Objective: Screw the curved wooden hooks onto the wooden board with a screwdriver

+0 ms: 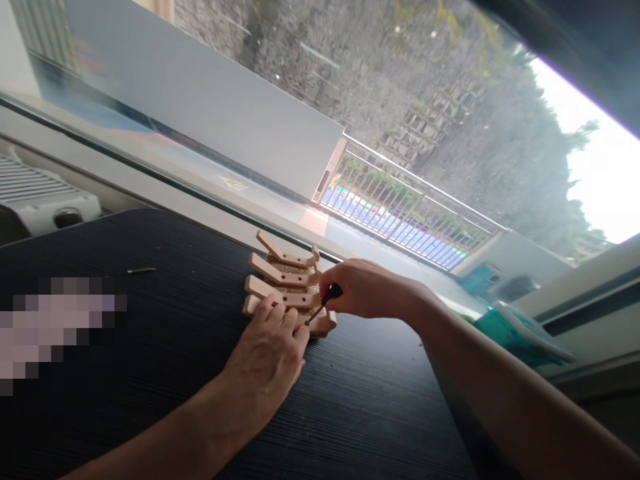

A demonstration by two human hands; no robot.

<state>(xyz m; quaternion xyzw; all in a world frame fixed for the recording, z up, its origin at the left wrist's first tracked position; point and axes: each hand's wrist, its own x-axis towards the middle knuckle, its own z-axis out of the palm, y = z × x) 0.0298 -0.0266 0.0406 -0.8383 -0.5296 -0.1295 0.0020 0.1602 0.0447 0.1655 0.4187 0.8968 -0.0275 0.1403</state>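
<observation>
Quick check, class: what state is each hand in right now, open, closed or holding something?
Left hand: fingers laid over the wooden assembly; whether it grips cannot be told.
Right hand: closed, holding the dark-handled screwdriver.

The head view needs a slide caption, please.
Right grip holds a screwdriver at wooden slats; left grip rests on them.

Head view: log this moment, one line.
left hand: on rack | right hand: holding screwdriver, tip at rack | rack: on table
</observation>
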